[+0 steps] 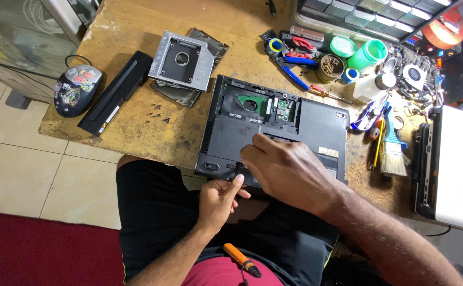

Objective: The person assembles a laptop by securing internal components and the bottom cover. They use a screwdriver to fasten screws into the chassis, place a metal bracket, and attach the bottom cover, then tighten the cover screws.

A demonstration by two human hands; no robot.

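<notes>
The wooden workbench (pixel 152 137) fills the upper half of the head view, worn and scuffed. At its centre lies the largest item, an upturned black laptop (pixel 316 127) with its bottom cover off, so a green circuit board (pixel 252 101) shows at about 11 o'clock within the shell. At 3 o'clock from the laptop, at the bench's edge, rests a white closed laptop (pixel 462 167).

At 9 o'clock from the black laptop lies a long black battery pack (pixel 116 92), and beyond it, farther toward 9 o'clock, a dark mouse covered in stickers (pixel 76 90). Between battery and laptop, at roughly 10 o'clock, a silver drive caddy (pixel 181 61) sits on top of dark cover plates.

The right hand (pixel 287 169) lies palm down on the laptop's near edge, at about 6 o'clock on the shell, fingers pressed close together and curled with their tips on the casing. The left hand (pixel 220 198) is just beside it at 7 o'clock, off the bench edge, thumb and forefinger pinched together; whatever they pinch is too small to tell.

At 2 o'clock stands a green bottle (pixel 368 54), with a paintbrush (pixel 393 151) at 3 o'clock. An orange-handled screwdriver (pixel 241 259) rests on the person's lap at 6 o'clock. A few loose screws (pixel 157 112) lie at 9 o'clock, just beside the laptop.
</notes>
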